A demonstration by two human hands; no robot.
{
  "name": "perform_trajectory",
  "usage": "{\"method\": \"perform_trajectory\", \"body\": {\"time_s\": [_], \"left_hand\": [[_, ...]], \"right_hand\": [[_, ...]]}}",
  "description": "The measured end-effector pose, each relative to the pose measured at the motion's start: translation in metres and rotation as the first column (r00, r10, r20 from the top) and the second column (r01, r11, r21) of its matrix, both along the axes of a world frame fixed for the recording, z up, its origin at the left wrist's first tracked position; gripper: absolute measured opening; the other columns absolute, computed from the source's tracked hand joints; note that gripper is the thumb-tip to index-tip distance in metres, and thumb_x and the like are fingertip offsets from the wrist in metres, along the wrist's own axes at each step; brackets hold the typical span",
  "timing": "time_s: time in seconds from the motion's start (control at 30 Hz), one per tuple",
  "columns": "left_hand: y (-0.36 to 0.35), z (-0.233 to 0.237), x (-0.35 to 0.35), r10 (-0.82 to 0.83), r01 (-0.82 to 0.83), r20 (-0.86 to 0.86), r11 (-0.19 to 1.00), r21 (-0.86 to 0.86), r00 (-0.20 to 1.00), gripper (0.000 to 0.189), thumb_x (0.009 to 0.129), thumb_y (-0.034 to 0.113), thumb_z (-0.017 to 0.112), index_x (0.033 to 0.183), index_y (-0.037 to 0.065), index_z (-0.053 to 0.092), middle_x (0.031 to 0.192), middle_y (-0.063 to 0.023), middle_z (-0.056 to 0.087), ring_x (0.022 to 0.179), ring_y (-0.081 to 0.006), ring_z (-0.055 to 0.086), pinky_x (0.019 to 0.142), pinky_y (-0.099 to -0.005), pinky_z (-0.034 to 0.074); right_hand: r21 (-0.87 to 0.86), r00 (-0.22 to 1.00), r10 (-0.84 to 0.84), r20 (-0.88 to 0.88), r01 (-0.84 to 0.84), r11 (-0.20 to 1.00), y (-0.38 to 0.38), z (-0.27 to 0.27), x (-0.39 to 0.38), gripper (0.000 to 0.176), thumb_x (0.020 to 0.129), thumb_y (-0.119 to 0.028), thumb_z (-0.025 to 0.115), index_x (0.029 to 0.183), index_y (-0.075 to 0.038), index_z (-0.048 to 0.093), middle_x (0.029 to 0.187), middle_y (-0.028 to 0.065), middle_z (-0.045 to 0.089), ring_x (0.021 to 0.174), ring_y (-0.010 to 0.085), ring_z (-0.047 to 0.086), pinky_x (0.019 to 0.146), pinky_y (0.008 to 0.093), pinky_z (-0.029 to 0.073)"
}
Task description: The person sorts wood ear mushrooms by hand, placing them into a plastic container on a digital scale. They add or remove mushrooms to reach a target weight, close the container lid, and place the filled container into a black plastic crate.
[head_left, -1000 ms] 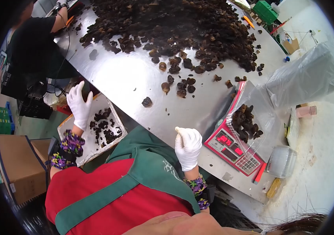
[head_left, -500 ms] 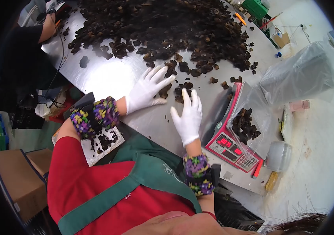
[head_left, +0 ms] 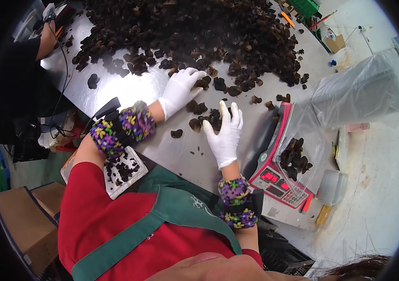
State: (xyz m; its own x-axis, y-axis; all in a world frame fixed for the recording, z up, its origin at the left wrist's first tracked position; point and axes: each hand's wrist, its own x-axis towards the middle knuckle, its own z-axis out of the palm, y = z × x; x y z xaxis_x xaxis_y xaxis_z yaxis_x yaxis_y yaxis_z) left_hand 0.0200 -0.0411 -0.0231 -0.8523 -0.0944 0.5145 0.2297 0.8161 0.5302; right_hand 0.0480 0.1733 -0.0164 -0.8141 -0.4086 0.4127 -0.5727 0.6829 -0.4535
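Dark, curled fungus pieces (head_left: 215, 117) lie in a loose cluster on a metal table (head_left: 162, 145), between its near edge and a broad, dark pile (head_left: 176, 33) that spreads over the far side. A worker's white-gloved right hand (head_left: 225, 136) reaches in over the near edge, thumb and fingers spread apart at the cluster, with no grip closed on any piece. The left hand (head_left: 180, 91), also gloved, bends its fingers beside another piece at the pile's fringe; whether it grasps anything cannot be told.

At the table's near right corner, a red digital scale (head_left: 281, 189) with lit figures carries a clear plastic bag (head_left: 309, 126) holding more dark pieces. A red-orange tool (head_left: 307, 203) lies just beside the scale, near a clear plastic tub (head_left: 332, 187) and a yellow object (head_left: 323, 215). An orange tool (head_left: 287, 19) rests by the right edge, farther back.

Below the near edge, toward the left, a white tray (head_left: 114, 192) holds dark scraps. Another person's arm (head_left: 46, 42) extends at the table's left end.
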Motion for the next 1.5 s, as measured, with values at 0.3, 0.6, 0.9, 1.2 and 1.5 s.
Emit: {"method": "perform_trajectory", "body": {"time_s": [0.3,0.6,0.9,1.2,1.5], "left_hand": [[-0.019,0.006,0.001,-0.171,0.135,0.31,0.982,0.135,0.935,0.023,0.09,0.02,0.072,0.11,0.009,0.07,0.106,-0.0109,0.068,0.104,-0.0281,0.066,0.092,-0.0384,0.052],[-0.036,-0.005,-0.067,-0.029,0.044,0.135,0.994,-0.103,0.99,0.047,0.083,0.057,0.069,0.113,0.021,0.073,0.127,-0.0081,0.062,0.125,-0.034,0.051,0.101,-0.0521,0.041],[-0.004,0.032,0.019,-0.2,0.199,-0.008,0.979,-0.049,0.98,0.013,0.092,0.022,0.069,0.1,0.012,0.073,0.104,-0.0074,0.067,0.094,-0.0282,0.063,0.085,-0.0403,0.049],[-0.052,-0.003,-0.137,-0.137,0.164,0.092,0.884,-0.438,0.986,0.033,0.084,0.007,0.068,0.114,0.019,0.072,0.109,-0.0061,0.07,0.099,-0.028,0.068,0.084,-0.0407,0.054],[-0.055,0.032,-0.088,-0.33,0.171,0.197,0.812,0.557,0.923,0.021,0.096,0.01,0.065,0.114,0.001,0.072,0.091,0.0034,0.07,0.076,-0.004,0.06,0.071,-0.0205,0.05]], "right_hand": [[0.184,0.991,0.113,0.068,-0.124,0.975,-0.026,-0.016,0.019,0.085,0.075,-0.049,0.079,0.149,-0.02,0.048,0.144,0.014,0.047,0.132,0.038,0.041,0.108,0.0562,0.035],[0.156,0.999,0.033,-0.003,-0.032,0.987,-0.032,-0.026,0.018,0.097,0.075,-0.049,0.08,0.156,-0.017,0.036,0.15,0.019,0.039,0.138,0.04,0.037,0.113,0.0607,0.03],[0.099,0.998,0.051,0.033,-0.054,0.994,-0.007,-0.016,0.038,0.102,0.075,-0.037,0.084,0.154,0.0,0.032,0.147,0.0248,0.041,0.137,0.0413,0.039,0.114,0.0543,0.029],[0.048,0.999,0.033,0.037,-0.034,0.998,-0.005,-0.026,0.037,0.091,0.082,-0.046,0.076,0.155,-0.01,0.036,0.15,0.0166,0.042,0.138,0.0368,0.039,0.115,0.0599,0.027],[0.017,0.998,0.028,0.056,-0.029,0.999,-0.006,-0.027,0.037,0.085,0.082,-0.04,0.075,0.153,-0.012,0.039,0.149,0.0166,0.043,0.137,0.0363,0.04,0.115,0.0594,0.026]]}}
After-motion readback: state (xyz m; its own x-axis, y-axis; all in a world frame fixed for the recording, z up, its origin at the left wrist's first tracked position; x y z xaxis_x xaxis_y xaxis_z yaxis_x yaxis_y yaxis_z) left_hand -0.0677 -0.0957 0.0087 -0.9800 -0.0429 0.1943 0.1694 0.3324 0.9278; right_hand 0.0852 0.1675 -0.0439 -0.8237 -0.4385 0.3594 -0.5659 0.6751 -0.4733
